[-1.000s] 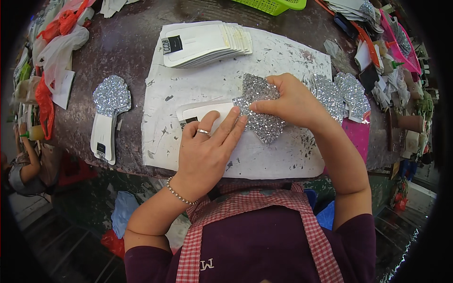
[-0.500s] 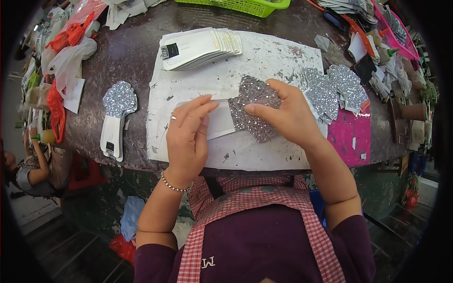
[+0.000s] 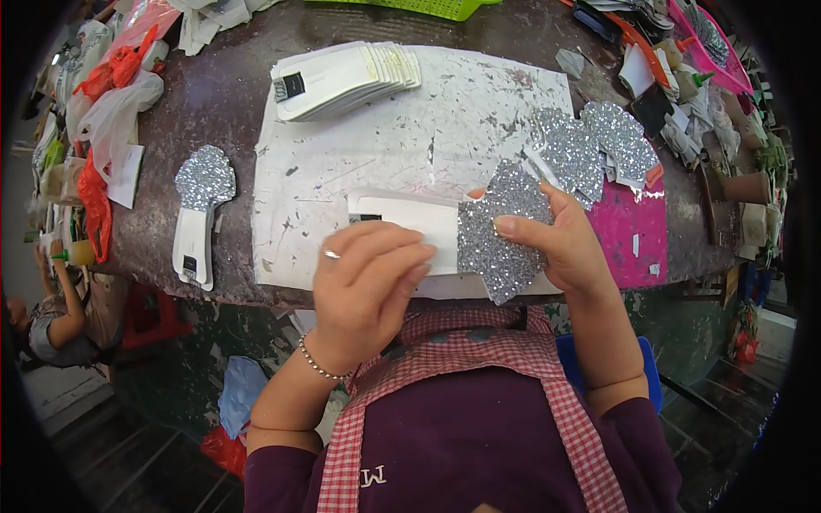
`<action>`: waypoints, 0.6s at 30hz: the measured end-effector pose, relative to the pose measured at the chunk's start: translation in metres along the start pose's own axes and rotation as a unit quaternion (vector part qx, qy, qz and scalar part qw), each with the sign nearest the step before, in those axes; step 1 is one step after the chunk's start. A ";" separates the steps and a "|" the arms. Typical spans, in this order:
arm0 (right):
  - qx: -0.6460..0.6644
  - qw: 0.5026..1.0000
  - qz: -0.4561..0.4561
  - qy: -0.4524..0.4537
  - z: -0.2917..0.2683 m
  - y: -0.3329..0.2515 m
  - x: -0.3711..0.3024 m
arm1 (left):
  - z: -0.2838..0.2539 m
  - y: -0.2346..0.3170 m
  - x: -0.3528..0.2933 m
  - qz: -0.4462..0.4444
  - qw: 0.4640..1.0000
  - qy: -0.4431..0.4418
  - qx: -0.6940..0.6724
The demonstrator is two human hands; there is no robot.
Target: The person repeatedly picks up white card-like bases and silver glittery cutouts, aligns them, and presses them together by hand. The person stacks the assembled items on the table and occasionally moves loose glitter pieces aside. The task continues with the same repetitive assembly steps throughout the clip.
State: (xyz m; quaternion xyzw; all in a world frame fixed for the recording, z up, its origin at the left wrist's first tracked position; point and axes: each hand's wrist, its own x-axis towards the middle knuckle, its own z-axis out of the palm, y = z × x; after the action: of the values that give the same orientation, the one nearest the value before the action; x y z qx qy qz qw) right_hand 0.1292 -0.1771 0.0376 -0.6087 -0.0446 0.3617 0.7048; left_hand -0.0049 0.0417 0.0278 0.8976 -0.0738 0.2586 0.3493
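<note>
A silver glitter piece with a scalloped edge [image 3: 506,224] joins a white card strip [image 3: 440,224] that has a black patch partly covered by my fingers. My right hand [image 3: 560,244] grips the glitter part, thumb on top and fingers mostly behind. My left hand [image 3: 368,278] is closed, its fingers bent over the strip and the thumb tip close to them by its lower edge. A fanned stack of white cards [image 3: 342,81] with a black patch lies beyond. On the left rests a finished-looking stack of glitter-topped cards [image 3: 195,235].
More silver glitter pieces [image 3: 569,154] lie at the right, partly over a pink sheet [image 3: 637,227]. A worn white sheet [image 3: 342,158] covers the table's middle. Plastic bags [image 3: 128,98] crowd the left edge, a green basket [image 3: 428,7] the far edge. Another person [image 3: 68,308] is at far left.
The glitter piece has turned from its dull side to bright silver, and its white strip now shows. Both hands have come nearer to me; the left has moved right and closed over the strip.
</note>
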 end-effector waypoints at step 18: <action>-0.057 0.993 0.094 0.045 -0.005 0.006 0.014 | 0.024 -0.012 -0.027 0.086 0.971 -0.179 0.129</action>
State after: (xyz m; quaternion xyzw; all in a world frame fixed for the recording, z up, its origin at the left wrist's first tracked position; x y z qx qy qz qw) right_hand 0.1392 -0.1737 0.0261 -0.6652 0.0235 0.3955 0.6328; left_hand -0.0141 0.0338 -0.0080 0.9572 -0.1780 0.1298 0.1877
